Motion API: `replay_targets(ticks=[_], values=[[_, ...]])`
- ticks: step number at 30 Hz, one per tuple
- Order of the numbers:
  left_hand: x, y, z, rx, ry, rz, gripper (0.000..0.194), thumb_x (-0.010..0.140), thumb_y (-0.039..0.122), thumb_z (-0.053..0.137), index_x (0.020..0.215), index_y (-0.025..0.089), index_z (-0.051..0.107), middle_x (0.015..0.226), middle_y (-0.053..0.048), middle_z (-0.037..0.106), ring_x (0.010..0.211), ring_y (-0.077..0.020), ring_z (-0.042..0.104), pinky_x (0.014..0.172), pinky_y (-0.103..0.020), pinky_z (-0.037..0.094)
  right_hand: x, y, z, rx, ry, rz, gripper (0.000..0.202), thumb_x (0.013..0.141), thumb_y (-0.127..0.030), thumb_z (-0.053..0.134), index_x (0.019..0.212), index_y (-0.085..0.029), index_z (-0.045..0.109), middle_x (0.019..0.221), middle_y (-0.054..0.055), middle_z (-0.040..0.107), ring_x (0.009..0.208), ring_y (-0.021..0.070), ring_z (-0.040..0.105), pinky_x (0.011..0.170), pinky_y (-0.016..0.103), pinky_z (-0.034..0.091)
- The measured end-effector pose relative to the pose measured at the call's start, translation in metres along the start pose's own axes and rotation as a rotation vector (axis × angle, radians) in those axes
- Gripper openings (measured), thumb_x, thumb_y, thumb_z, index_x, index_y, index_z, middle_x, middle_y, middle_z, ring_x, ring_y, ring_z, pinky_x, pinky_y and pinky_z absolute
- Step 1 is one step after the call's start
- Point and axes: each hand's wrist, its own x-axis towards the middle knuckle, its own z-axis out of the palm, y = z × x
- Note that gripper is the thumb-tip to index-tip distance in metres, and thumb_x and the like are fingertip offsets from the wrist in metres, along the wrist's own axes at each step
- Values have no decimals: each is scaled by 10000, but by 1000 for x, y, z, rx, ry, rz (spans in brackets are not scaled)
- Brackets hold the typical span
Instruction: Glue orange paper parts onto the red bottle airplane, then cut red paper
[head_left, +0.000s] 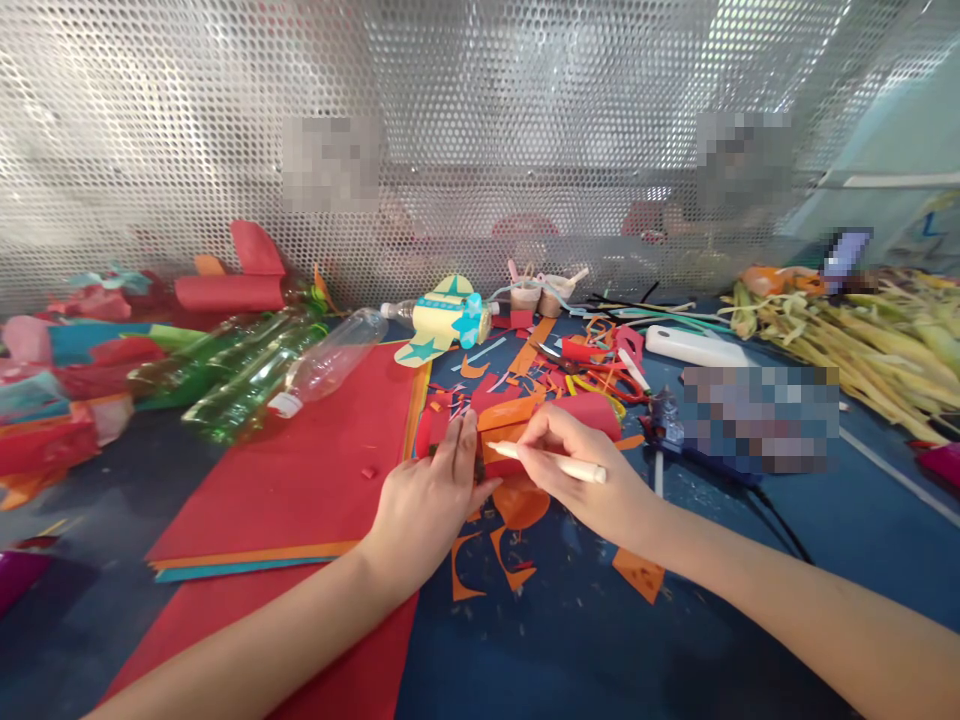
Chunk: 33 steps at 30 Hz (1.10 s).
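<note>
Silvery perforated metal stands behind the dark blue tabletop, spanning the whole width of the view. Large red paper sheets cover the left-centre of the table, with orange and blue sheets showing under their lower edge. Pale yellow-green dried husks spread in a long heap at the far right. Green and clear plastic bottles lie at the left, some reaching over the red sheets.

The red paper cylinder with orange paper around it lies on its side on the tabletop, between the hands, just right of the red sheets. The left hand rests at its left end, fingers extended and close together, thumb apart and pointing right. The right hand is closed on a slim cream-coloured pen, pinched between thumb and fingers, its tip at the orange paper; whether it touches is too small to tell. The hands are near each other but apart.

Beyond the cylinder stands a pale yellow paper-covered bottle with blue stars, lying sideways. A dark blue glue gun and red-handled scissors lie to the right. Cut orange scraps are scattered nearest the wearer.
</note>
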Motion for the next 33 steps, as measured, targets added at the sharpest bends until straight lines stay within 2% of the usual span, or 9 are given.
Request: replay_targets(ticks=[8,19,28,33], values=[[0,0,-2,-50,-91,-31,577,882,448,576,1320,74,540,1218,-202,649,597,-223,700,523,-315,547,-3,-2,-2,-76,-3,-4,194,917,-297,515,767,-216,422,589,-88,445,481,62,363,442,196,280],[0,0,-3,-2,-67,-17,587,894,475,545,1323,74,537,1207,-193,657,574,-215,693,503,-311,536,-2,-4,-6,-133,84,25,146,850,-218,488,720,-214,424,559,-82,425,456,72,375,445,215,278],[0,-1,-3,-74,-104,-59,540,910,452,519,1335,118,536,1254,-194,627,586,-214,693,534,-319,542,0,0,-6,-68,114,31,151,866,-232,500,735,-216,426,603,-69,456,484,73,393,462,223,291],[0,0,-2,-74,-93,-49,544,919,449,504,1338,103,530,1248,-202,632,580,-214,690,527,-326,541,0,-1,-5,-77,111,10,156,883,-260,513,754,-213,439,598,-72,452,496,74,397,469,228,290]])
